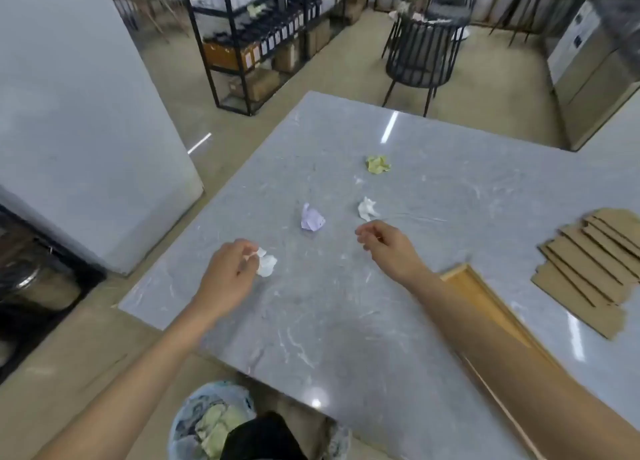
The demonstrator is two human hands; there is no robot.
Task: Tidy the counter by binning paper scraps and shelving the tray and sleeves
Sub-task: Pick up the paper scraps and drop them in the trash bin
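Four paper scraps lay on the desk (346,304); my left hand (227,276) pinched the white scrap (267,264), my right hand (388,245) hovered with fingers loosely curled, holding nothing.

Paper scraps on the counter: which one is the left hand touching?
The white scrap nearest the counter's left corner, at the left hand's fingertips. The purple, yellow and other white scrap lie untouched.

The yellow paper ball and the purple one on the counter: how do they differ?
The yellow paper ball lies farther from the person, beyond the right hand; the purple paper ball lies nearer, between the two hands. The yellow one looks rounder and more tightly crumpled; the purple one is looser, with a flap sticking up. Both are crumpled scraps resting untouched on the grey counter, while the left hand pinches a white scrap.
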